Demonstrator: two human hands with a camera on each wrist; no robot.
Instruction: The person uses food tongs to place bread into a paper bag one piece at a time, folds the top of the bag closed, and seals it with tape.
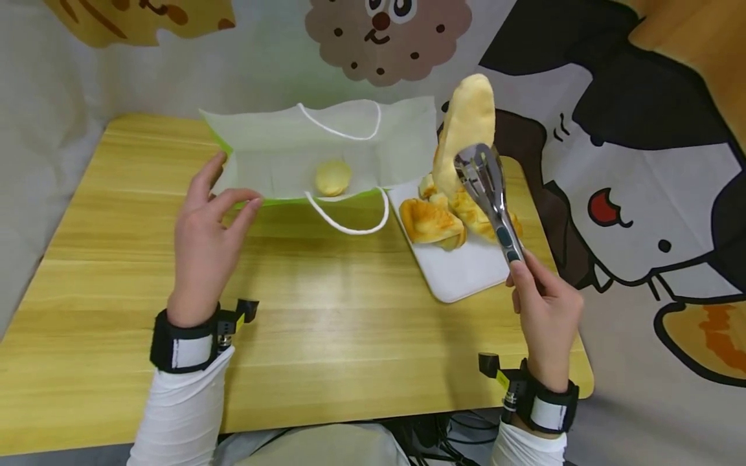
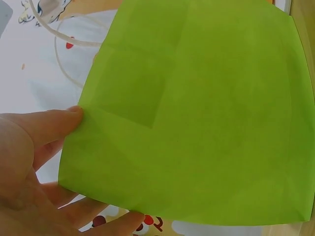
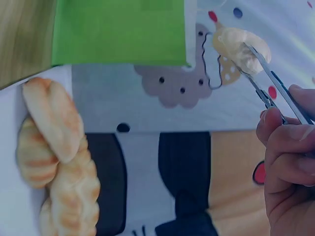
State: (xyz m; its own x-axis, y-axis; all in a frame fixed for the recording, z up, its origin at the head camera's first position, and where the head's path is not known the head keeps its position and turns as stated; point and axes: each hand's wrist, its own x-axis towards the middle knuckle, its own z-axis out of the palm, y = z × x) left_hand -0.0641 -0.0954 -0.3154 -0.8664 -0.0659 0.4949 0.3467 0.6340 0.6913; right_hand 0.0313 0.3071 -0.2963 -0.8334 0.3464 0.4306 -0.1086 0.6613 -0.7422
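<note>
The left hand (image 1: pixel 204 236) grips the green paper bag (image 2: pixel 206 123) at its rim while the right hand (image 1: pixel 546 307) grips metal tongs (image 1: pixel 498 213), whose squeeze on the long bread loaf (image 1: pixel 473 113) should be firm but gentle.

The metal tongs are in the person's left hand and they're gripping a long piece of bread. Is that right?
Not quite. The metal tongs are in the person's right hand; the head view shows this. The left hand touches the green paper bag instead. The tongs are indeed gripping a long piece of bread.
</note>
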